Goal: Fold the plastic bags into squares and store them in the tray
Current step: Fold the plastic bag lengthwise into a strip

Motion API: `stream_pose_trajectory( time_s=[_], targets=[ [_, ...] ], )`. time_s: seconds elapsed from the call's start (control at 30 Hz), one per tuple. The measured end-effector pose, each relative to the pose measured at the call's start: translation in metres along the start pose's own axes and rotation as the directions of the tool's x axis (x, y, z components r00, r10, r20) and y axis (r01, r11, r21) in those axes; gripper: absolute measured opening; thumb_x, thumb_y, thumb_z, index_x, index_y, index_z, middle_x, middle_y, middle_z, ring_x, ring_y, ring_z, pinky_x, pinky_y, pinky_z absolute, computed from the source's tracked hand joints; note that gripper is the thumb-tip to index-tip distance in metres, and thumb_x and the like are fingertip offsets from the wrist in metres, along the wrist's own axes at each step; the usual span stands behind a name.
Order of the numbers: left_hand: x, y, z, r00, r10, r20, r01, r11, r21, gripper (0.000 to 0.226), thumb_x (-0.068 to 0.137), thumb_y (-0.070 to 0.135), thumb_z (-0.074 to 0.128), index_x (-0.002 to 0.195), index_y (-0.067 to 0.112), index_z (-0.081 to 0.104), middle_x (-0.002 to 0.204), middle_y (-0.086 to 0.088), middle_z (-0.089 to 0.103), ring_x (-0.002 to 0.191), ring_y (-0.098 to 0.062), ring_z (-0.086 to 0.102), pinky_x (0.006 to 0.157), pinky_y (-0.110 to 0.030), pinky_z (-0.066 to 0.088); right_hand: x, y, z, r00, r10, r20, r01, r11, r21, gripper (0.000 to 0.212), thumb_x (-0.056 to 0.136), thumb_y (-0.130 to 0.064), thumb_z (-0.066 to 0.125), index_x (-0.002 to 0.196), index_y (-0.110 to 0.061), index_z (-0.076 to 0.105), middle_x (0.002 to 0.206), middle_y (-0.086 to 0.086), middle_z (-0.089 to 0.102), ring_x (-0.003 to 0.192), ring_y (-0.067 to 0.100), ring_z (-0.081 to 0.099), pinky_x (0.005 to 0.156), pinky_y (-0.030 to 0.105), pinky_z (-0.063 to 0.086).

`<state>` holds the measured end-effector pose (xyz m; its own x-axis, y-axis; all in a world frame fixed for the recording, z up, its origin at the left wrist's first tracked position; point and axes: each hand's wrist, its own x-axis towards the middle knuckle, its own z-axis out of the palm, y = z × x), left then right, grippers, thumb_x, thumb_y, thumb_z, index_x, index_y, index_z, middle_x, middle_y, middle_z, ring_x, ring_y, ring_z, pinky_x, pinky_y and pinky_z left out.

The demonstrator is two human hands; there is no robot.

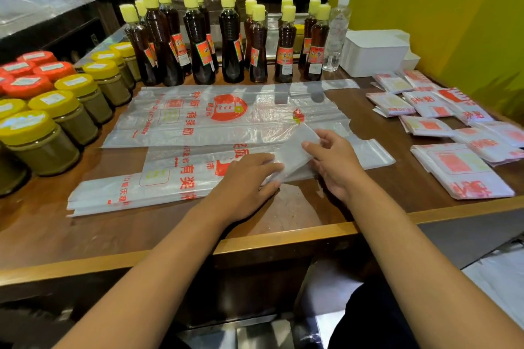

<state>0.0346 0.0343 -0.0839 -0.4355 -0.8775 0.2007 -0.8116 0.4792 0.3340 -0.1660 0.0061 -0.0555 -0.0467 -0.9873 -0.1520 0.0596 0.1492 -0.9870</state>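
A clear plastic bag with red print (158, 178), folded into a long strip, lies across the near part of the wooden table. My left hand (243, 184) presses flat on its middle. My right hand (331, 161) pinches the strip's right end and lifts it over toward the left. A second bag (215, 116) lies spread flat behind it. Several folded squares (431, 125) lie scattered at the right. A white tray (374, 54) stands at the back right, and I cannot see inside it.
Dark sauce bottles with yellow caps (198, 37) line the back of the table. Jars with yellow and orange lids (56, 105) crowd the left side. A clear water bottle (337, 34) stands beside the tray. A yellow wall (453, 22) bounds the right.
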Motion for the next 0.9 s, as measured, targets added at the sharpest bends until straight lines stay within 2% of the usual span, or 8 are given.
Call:
stream_pose_trajectory(
  time_s=[0.1,0.23,0.37,0.43,0.57,0.67,0.8,0.9],
  targets=[
    [0.000,-0.003,0.001,1.000,-0.013,-0.003,0.013,0.999,-0.035,0.042,0.104,0.037,0.050,0.144,0.025,0.054,0.154,0.001,0.044,0.141,-0.017,0.036,0.113,-0.033,0.027,-0.008,0.006,0.020,1.000,-0.004,0.019,0.003,1.000,0.030,0.029,0.096,-0.008,0.064,0.124,-0.015,0.061,0.115,0.006,0.066,0.107,0.023,0.066,0.093,0.038,0.058],
    [0.001,-0.007,0.002,1.000,0.024,0.000,-0.024,0.999,-0.042,0.035,0.104,0.035,0.052,0.136,0.025,0.063,0.147,-0.003,0.052,0.136,-0.023,0.043,0.110,-0.040,0.036,-0.011,0.009,0.043,0.994,-0.105,-0.015,0.099,0.964,-0.246,0.016,0.096,-0.010,0.063,0.111,-0.014,0.064,0.097,0.003,0.069,0.093,0.019,0.068,0.072,0.031,0.059],
    [0.000,-0.005,0.000,0.999,0.018,-0.040,-0.021,0.997,-0.071,0.033,0.102,0.027,0.056,0.133,0.023,0.065,0.142,-0.002,0.056,0.133,-0.023,0.046,0.110,-0.041,0.037,-0.011,0.011,0.052,0.959,-0.283,0.008,0.236,0.782,-0.577,0.008,0.094,-0.011,0.058,0.100,-0.017,0.056,0.083,-0.007,0.057,0.077,0.012,0.057,0.059,0.023,0.042],
    [-0.002,-0.006,-0.002,0.996,-0.022,-0.083,0.014,0.996,-0.092,0.032,0.100,0.019,0.058,0.131,0.021,0.067,0.139,-0.001,0.060,0.132,-0.023,0.048,0.110,-0.044,0.037,-0.013,0.012,0.051,0.942,-0.333,0.044,0.280,0.706,-0.651,0.011,0.096,-0.009,0.055,0.105,-0.015,0.059,0.087,-0.007,0.056,0.080,0.013,0.054,0.062,0.023,0.039],
    [-0.008,-0.006,-0.011,0.983,-0.085,-0.165,0.075,0.995,-0.065,0.033,0.099,0.014,0.057,0.126,0.027,0.070,0.134,0.008,0.063,0.132,-0.020,0.045,0.105,-0.045,0.034,-0.012,0.008,0.043,0.937,-0.347,0.048,0.283,0.671,-0.685,0.020,0.098,-0.010,0.056,0.114,-0.005,0.066,0.098,0.002,0.060,0.094,0.023,0.060,0.076,0.031,0.044],
    [-0.010,-0.001,-0.009,0.995,-0.079,-0.065,0.082,0.996,0.042,0.037,0.104,0.028,0.049,0.140,0.033,0.057,0.150,0.012,0.048,0.141,-0.020,0.032,0.105,-0.044,0.027,-0.009,0.003,0.039,0.919,-0.389,0.064,0.322,0.647,-0.691,0.012,0.098,-0.008,0.055,0.106,-0.012,0.064,0.091,-0.001,0.058,0.087,0.019,0.056,0.072,0.030,0.043],
    [-0.007,-0.002,-0.004,0.996,-0.076,0.041,0.070,0.990,0.120,0.044,0.107,0.038,0.039,0.150,0.035,0.042,0.161,0.008,0.031,0.146,-0.023,0.019,0.109,-0.044,0.021,-0.009,0.008,0.038,0.945,-0.319,0.075,0.301,0.753,-0.586,0.013,0.095,-0.010,0.061,0.104,-0.020,0.061,0.085,-0.010,0.060,0.086,0.019,0.063,0.073,0.034,0.054],
    [-0.006,-0.002,-0.004,0.996,-0.070,0.057,0.063,0.992,0.108,0.044,0.107,0.037,0.039,0.151,0.037,0.041,0.161,0.006,0.031,0.145,-0.024,0.021,0.109,-0.044,0.022,-0.008,0.018,0.042,0.933,-0.349,0.085,0.320,0.698,-0.640,0.018,0.093,-0.013,0.065,0.110,-0.018,0.062,0.093,-0.010,0.062,0.088,0.013,0.058,0.068,0.025,0.044]
  ],
)
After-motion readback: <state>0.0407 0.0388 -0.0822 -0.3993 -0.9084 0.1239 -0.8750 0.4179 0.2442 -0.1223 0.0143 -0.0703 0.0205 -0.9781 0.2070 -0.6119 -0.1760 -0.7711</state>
